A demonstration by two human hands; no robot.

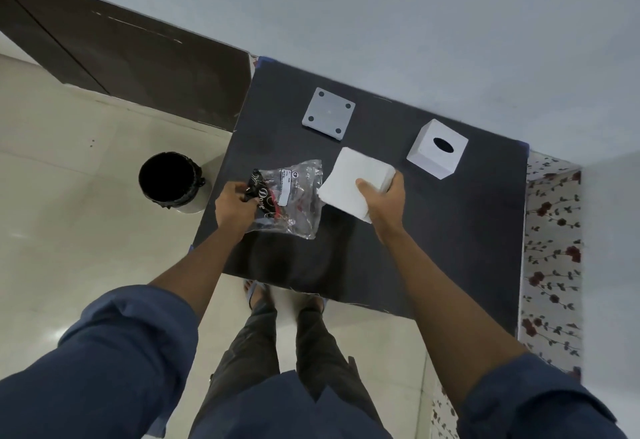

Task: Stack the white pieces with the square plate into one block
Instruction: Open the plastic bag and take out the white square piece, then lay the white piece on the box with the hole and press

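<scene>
On the dark table (433, 231) my right hand (382, 199) grips a thick white stack of square sheets (349, 182), thumb on top, near the table's middle. My left hand (235, 205) holds the left end of a clear plastic bag (294, 199) with a black printed wrapper at its edge. A white square plate (329, 114) with a dark hole in each corner lies flat at the back. To its right stands a white cube-shaped box (437, 148) with an oval opening on top.
A black round bin (169, 179) stands on the pale tiled floor left of the table. A dark wooden panel (138, 54) runs along the wall behind it. A floral cloth (550, 248) covers the surface to the table's right. My legs stand at the table's front edge.
</scene>
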